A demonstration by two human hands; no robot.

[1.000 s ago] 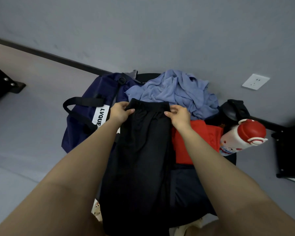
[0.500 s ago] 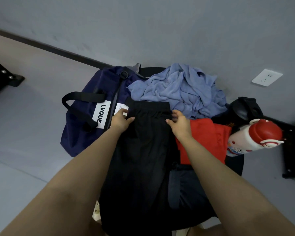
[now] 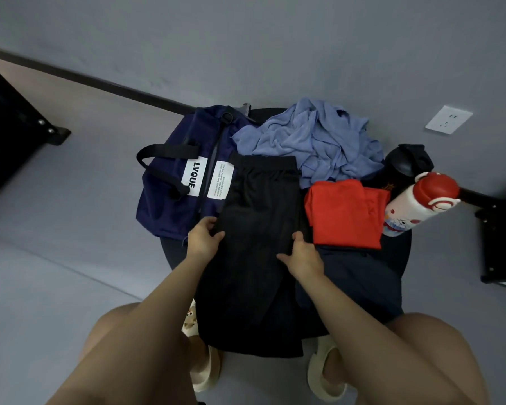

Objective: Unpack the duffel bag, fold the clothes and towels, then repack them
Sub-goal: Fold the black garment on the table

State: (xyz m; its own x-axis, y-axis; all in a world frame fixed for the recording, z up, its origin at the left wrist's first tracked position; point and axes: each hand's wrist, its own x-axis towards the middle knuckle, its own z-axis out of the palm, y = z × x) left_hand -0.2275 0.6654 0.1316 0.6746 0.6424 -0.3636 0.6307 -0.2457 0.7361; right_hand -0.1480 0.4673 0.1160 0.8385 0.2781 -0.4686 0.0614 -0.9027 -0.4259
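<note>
A: Where are the shorts [image 3: 257, 229] now?

B: Flat down the middle of the round dark surface [image 3: 400, 252], waistband at the far end, hems hanging off the near edge over the person's knees. The long axis runs straight away from the body.

A: And the hands?

B: One on each side edge, about halfway along. The left hand [image 3: 203, 244] has its thumb on top and fingers curled over the left edge, pinching it. The right hand [image 3: 303, 258] does the same on the right edge, thumb lying across the cloth. Both are equally near; the waistband lies beyond them, the hems behind.

A: So the next fold?

B: My guess is a crosswise one, near half up to the waistband, since the long axis points away from both hands.

A: How do they look?

B: Black, thin, matte, mostly smooth, already narrowed lengthwise.

A: Around them?

B: Navy bag [image 3: 173, 200] touching on the left, slumped, looks emptied. Blue towel [image 3: 313, 141] crumpled past the waistband, unfolded. Folded red shirt [image 3: 345, 213] just right, on another dark garment [image 3: 360, 276]. A bottle [image 3: 418, 206] lies at the right rim, a black one [image 3: 406, 165] behind it
</note>
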